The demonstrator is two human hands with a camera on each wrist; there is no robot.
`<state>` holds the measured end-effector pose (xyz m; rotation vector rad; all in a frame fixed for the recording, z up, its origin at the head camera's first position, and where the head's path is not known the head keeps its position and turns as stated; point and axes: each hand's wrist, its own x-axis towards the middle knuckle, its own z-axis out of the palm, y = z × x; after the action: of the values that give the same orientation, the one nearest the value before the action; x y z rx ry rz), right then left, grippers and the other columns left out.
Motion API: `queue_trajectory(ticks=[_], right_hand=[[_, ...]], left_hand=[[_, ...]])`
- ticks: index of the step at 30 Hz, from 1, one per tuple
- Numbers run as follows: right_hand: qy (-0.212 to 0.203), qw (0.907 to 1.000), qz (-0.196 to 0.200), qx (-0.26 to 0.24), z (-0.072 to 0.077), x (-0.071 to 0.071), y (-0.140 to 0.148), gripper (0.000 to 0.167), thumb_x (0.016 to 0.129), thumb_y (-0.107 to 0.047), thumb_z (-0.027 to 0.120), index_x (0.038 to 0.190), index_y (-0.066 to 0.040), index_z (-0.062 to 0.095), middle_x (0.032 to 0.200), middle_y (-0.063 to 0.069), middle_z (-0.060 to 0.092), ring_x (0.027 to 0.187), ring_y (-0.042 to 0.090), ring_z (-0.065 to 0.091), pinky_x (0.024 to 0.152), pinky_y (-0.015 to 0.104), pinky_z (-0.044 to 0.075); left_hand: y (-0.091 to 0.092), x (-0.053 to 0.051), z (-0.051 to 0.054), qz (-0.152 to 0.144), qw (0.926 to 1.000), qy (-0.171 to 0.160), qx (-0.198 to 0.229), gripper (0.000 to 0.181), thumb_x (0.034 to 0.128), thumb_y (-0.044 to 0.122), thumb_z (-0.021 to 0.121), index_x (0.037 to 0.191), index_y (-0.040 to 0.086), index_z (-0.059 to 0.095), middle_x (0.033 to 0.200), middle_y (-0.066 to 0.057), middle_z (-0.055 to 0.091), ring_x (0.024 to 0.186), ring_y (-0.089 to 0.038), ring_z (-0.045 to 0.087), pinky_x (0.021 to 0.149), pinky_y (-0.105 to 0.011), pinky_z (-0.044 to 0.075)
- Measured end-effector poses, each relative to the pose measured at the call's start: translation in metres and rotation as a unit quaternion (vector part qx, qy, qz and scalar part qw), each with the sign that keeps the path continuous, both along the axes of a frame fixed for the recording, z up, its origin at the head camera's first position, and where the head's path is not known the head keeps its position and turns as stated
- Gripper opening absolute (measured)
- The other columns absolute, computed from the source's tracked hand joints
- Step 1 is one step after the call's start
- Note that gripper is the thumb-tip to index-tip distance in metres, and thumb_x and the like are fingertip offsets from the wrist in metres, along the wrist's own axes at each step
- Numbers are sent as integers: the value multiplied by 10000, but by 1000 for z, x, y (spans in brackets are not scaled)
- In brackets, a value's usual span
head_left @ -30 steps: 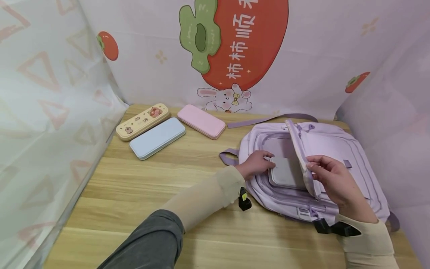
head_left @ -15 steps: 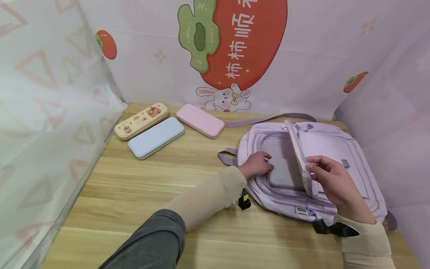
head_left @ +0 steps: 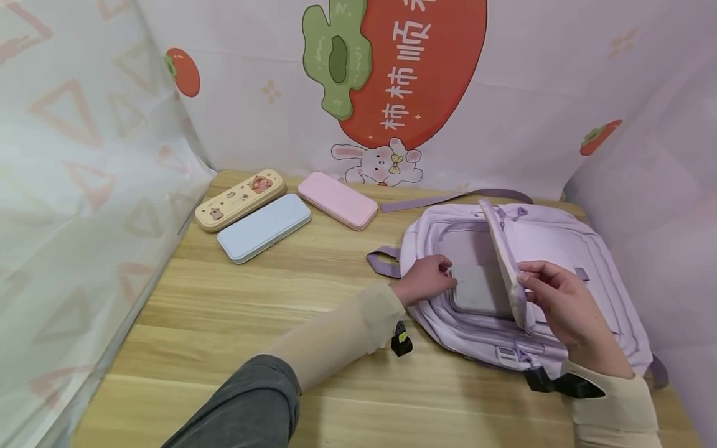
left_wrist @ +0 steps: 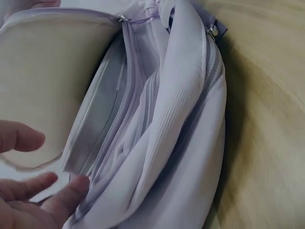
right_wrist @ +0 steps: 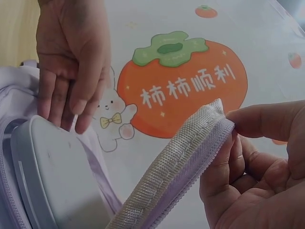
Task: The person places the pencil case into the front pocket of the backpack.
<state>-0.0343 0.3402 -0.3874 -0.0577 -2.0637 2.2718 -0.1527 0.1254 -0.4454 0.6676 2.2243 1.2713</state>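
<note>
Fingers, right hand (head_left: 571,305): pinching the raised flap (head_left: 500,242) of a lilac backpack (head_left: 560,242).
Fingers, left hand (head_left: 426,281): loosely extended by the pale case (head_left: 478,289), gripping nothing.
Pale case: inside the open pocket (head_left: 462,242); placing it looks nearly done.
Flap: next probably needs left hand clear before lowering.

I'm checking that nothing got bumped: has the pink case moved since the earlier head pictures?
No. In the head view the pink case lies at the same place relative to the printed rabbit, shifted neither way.
</note>
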Motion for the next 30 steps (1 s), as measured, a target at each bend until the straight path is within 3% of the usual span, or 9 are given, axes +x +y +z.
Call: queue_trajectory(ticks=[3, 6, 10, 12, 19, 30], right_hand=[[33, 10000, 32, -77, -1, 0, 1, 381, 1023, 147, 474, 1048, -120, 745, 947, -5, 635, 827, 81, 606, 671, 184, 506], [77, 9998, 112, -147, -2, 0, 2, 376, 1021, 151, 477, 1059, -108, 747, 951, 0, 639, 825, 80, 605, 670, 181, 508], [109, 9997, 142, -182, -3, -1, 2, 358, 1021, 144, 489, 1074, -96, 750, 954, 5, 638, 827, 83, 593, 675, 177, 507], [144, 9995, 149, -218, -4, -1, 3, 363, 1022, 146, 483, 1079, -93, 750, 953, 7, 641, 831, 84, 591, 685, 178, 514], [99, 9993, 65, -348, -6, -1, 5, 373, 1022, 147, 486, 1090, -100, 757, 989, 9, 651, 860, 95, 603, 713, 188, 537], [48, 9984, 37, -565, -8, -1, 7, 355, 1022, 151, 481, 1068, -78, 749, 990, 11, 662, 835, 95, 603, 703, 184, 523]], left_hand=[[-8, -3, 2, -15, 9995, -225, 220, 341, 954, 125, 683, 1272, 0, 669, 1186, -68, 675, 1032, -104, 598, 882, -187, 473], [-17, -8, 3, 4, 9944, -784, 711, 283, 972, 97, 671, 1226, -29, 667, 1113, -57, 666, 973, -122, 612, 841, -200, 508], [-28, -15, 4, 138, 9725, -1804, 1469, 297, 1019, 63, 609, 1270, -96, 611, 1076, -75, 635, 1004, -247, 654, 839, -259, 568], [-33, -17, 4, 223, 9630, -2112, 1657, 307, 1043, 63, 574, 1297, -107, 587, 1100, -103, 634, 1052, -315, 662, 843, -295, 585], [-48, -23, 0, 502, 9608, -2212, 1593, 273, 1053, 72, 542, 1267, -90, 592, 1137, -162, 649, 1005, -255, 666, 816, -311, 596], [-63, -32, -2, 655, 9592, -2282, 1537, 304, 1035, 96, 580, 1297, -58, 570, 1165, -177, 659, 949, -220, 664, 803, -328, 599]])
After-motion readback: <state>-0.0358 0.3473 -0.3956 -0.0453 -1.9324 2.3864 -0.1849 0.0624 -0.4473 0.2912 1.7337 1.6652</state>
